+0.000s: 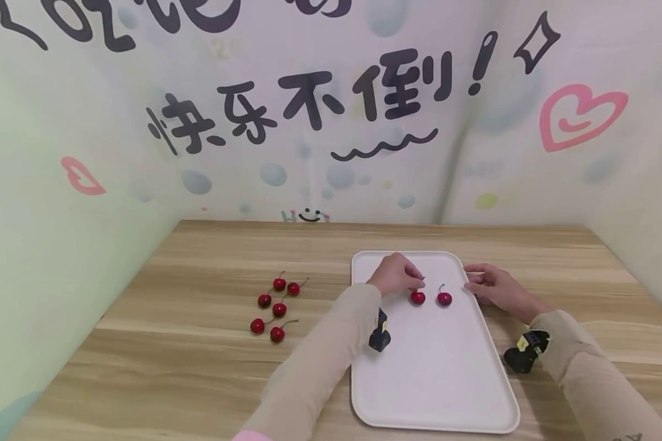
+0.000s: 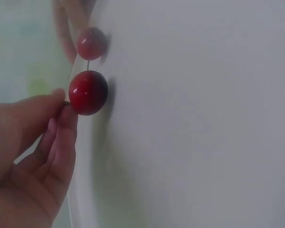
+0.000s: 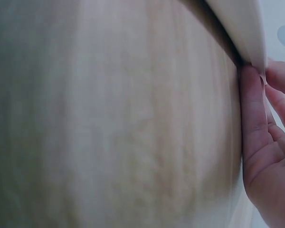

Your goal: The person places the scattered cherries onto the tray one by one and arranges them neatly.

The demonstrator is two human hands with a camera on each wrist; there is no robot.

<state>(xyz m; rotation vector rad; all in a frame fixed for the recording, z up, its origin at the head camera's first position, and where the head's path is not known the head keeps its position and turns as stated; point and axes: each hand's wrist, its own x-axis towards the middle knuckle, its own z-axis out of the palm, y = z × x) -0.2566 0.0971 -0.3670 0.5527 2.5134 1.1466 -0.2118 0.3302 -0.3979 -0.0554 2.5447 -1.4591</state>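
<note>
My left hand [image 1: 396,274] pinches the stem of a red cherry [image 1: 417,297] over the far part of a white tray [image 1: 436,380]. Up close in the left wrist view, the cherry [image 2: 88,93] hangs beside the thumb and fingertips, low over the tray surface. A second cherry [image 1: 444,299], stem pointing up, lies on the tray just to the right. At the tray's right rim, my right hand [image 1: 502,291] holds the edge. In the right wrist view, its fingers [image 3: 254,109] lie on both sides of the rim.
Several stemmed cherries [image 1: 279,310] lie loosely grouped on the wooden table [image 1: 187,306], left of the tray. A printed cloth wall [image 1: 254,177] rises behind the table's far edge. Small black wrist cameras [image 1: 380,334] are worn on both sleeves.
</note>
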